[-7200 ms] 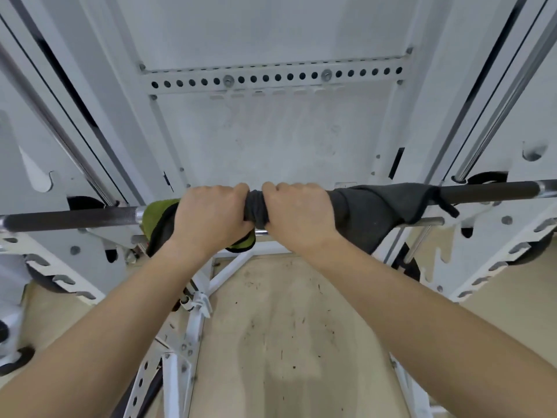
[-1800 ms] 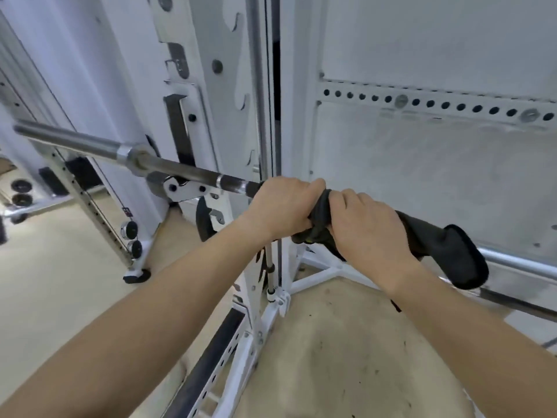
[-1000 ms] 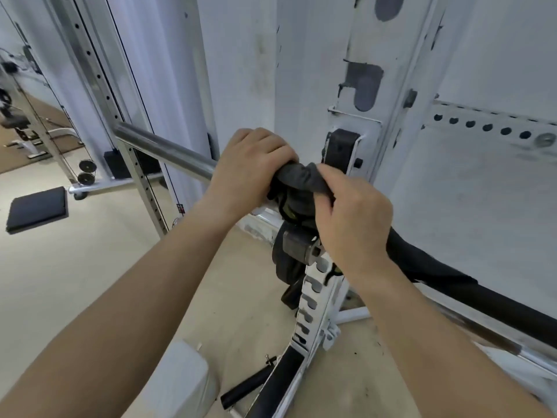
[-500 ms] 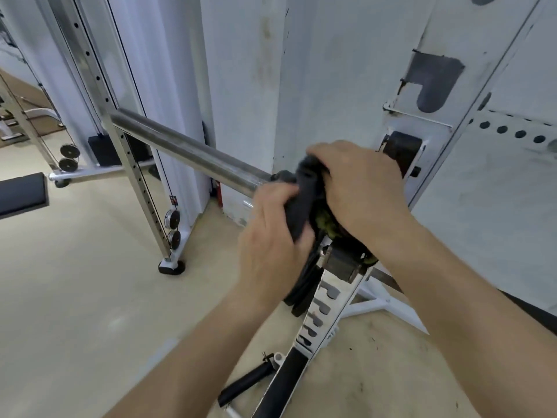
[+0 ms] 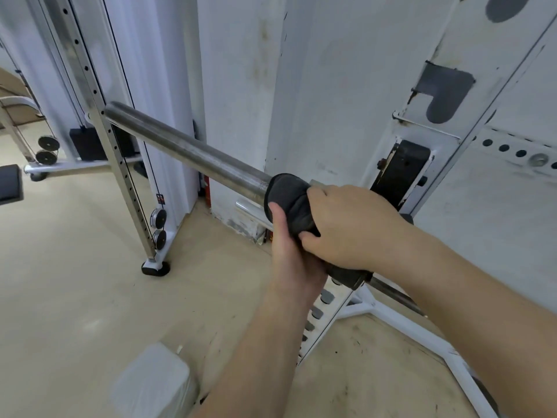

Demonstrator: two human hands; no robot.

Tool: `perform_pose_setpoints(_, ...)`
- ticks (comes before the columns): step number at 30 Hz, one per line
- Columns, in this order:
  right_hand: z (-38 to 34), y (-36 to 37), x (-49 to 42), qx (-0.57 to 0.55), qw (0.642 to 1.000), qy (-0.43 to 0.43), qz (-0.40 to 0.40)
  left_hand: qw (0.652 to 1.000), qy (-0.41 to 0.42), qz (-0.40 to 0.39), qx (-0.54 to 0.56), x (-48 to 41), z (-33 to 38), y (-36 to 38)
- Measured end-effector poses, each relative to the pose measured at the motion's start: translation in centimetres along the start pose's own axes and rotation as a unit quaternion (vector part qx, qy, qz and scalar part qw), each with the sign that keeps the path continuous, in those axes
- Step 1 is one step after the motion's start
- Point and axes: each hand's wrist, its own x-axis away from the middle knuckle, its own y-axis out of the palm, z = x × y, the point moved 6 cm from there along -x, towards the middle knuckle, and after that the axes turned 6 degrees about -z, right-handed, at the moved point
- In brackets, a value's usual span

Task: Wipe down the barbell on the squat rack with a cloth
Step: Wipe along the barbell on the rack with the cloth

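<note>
The barbell's steel sleeve (image 5: 187,152) sticks out to the upper left of the white squat rack upright (image 5: 422,164). A dark grey cloth (image 5: 289,200) is wrapped around the inner end of the sleeve, near the collar. My right hand (image 5: 349,227) grips the cloth from above, fingers curled around the bar. My left hand (image 5: 289,254) holds the cloth from below, thumb pressed on its front. The thinner bar shaft (image 5: 394,292) shows below my right wrist. The collar itself is hidden by my hands.
A chrome perforated post (image 5: 120,164) with a black foot stands on the beige floor at left, with a cable machine base (image 5: 75,167) behind it. A white padded block (image 5: 153,384) sits at the bottom. The rack's white floor legs (image 5: 422,333) spread at lower right.
Both hands have slid the cloth left along the bar, past the rack upright onto the sleeve end. My left hand turned from an over-grip to holding from below.
</note>
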Motion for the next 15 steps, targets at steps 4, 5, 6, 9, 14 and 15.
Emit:
perform_pose_setpoints(4, -0.5, 0.0, -0.6, 0.055, 0.998, -0.010, 0.025, 0.999, -0.001, 0.024, 0.045, -0.9, -0.1, -0.3)
perform_pose_setpoints(5, -0.7, 0.1, -0.5, 0.061, 0.997, -0.008, 0.034, 0.999, -0.003, 0.025, 0.048, -0.9, -0.3, -0.5)
perform_pose_setpoints(6, -0.7, 0.2, -0.6, 0.055, 0.998, -0.003, 0.039, 0.999, -0.004, 0.031, 0.040, -0.7, -0.4, -0.8)
perform_pose_setpoints(9, -0.1, -0.3, -1.3, 0.004, 1.000, 0.021, 0.007, 0.999, 0.027, 0.035, -0.012, 0.2, 0.2, -0.6)
perform_pose_setpoints(14, 1.4, -1.3, -3.8, -0.135, 0.977, 0.072, -0.151, 0.969, 0.087, 0.122, -0.198, 3.2, 1.2, -0.3)
perform_pose_setpoints(15, 1.4, -1.8, -4.2, -0.161, 0.969, 0.083, -0.166, 0.964, 0.101, 0.122, -0.213, 3.5, 1.3, -0.2)
